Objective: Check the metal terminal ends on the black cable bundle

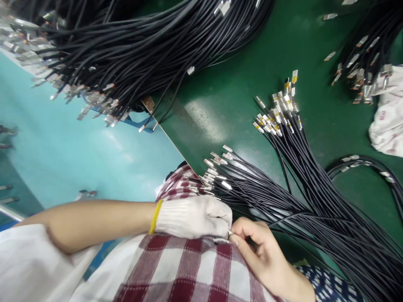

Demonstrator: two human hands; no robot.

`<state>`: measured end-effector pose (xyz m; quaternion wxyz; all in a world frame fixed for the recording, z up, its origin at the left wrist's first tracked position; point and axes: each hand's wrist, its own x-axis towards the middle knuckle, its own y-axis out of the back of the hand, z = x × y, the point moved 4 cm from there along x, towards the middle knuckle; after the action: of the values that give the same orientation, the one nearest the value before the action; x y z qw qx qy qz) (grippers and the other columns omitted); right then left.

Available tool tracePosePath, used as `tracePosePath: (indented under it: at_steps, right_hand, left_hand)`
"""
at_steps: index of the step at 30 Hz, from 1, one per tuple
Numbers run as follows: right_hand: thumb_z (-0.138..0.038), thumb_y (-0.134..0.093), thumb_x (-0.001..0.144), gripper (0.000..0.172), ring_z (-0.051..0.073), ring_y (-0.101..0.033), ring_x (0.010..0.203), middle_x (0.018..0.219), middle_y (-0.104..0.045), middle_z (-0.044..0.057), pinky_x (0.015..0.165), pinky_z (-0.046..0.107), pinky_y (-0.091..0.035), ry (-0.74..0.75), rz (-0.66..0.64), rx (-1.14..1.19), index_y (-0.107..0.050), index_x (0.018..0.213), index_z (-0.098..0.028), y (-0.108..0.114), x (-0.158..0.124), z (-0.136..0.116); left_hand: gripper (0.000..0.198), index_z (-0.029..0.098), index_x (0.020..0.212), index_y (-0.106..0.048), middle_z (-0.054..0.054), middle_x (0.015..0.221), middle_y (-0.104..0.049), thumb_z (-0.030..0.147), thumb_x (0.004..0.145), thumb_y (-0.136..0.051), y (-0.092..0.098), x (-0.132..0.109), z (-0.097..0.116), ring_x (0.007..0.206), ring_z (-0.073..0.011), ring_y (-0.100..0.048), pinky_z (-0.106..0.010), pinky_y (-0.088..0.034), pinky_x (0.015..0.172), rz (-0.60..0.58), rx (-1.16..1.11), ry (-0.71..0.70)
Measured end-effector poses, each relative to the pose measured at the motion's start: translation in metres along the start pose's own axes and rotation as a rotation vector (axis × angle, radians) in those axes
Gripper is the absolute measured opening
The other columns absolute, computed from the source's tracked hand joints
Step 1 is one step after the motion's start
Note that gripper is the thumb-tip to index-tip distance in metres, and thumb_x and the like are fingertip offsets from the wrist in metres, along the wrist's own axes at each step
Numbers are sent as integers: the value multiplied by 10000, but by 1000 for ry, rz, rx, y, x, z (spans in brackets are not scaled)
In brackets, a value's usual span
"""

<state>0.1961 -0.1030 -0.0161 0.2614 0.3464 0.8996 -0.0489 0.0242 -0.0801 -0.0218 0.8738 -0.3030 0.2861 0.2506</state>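
Near the table (239, 84) edge: right hand (264, 251) pinches shiny metal connector (230, 233); knit-gloved left hand (195, 216) curled, grip contents indeterminable.

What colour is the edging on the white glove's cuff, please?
The edging of the white glove is yellow, seen best in the head view.

A workshop, seemingly for cable assembly: bulk bundles of metal-tipped black cables (189, 42) at eleven, two and four o'clock on a green bench (299, 42), a knitted work glove (192, 216) near six, bare turquoise floor (126, 155) at nine
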Motion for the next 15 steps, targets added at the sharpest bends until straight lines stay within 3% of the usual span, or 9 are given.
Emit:
tracePosePath:
  at_steps: [4, 7, 12, 15]
  right_hand:
    - [-278, -514, 1020, 275, 136, -457, 627, 674, -497, -41, 646, 278, -335, 1, -6, 44, -514, 755, -204, -1, 3, 0]
    - [-310, -521, 1026, 303, 131, -435, 607, 657, -478, -40, 597, 263, -339, 24, 31, 138, -524, 744, -199, 5, 12, -6]
    - [-362, -548, 1026, 289, 113, -432, 527, 591, -502, -47, 523, 236, -359, 165, 243, 280, -611, 812, -178, 29, 35, -22]
    - [-399, -548, 1028, 290, 119, -495, 530, 603, -561, -29, 518, 228, -406, 214, 307, 297, -636, 871, -172, 38, 46, -23]
  left_hand:
    - [145, 173, 745, -541, 41, 728, -506, 261, 852, -502, 3, -1, 2, 672, -83, -441, -181, -329, 585, 24, 46, -2]
    - [186, 172, 749, -547, 36, 722, -520, 312, 865, -510, 10, -6, 14, 640, -82, -445, -186, -333, 554, 70, 27, 21]
    - [202, 170, 810, -571, 46, 672, -507, 337, 903, -503, 29, -11, 45, 553, -65, -426, -186, -323, 496, 337, -132, -79]
    - [197, 163, 834, -587, 35, 698, -527, 312, 918, -490, 39, -10, 51, 571, -62, -450, -186, -340, 516, 453, -154, -179]
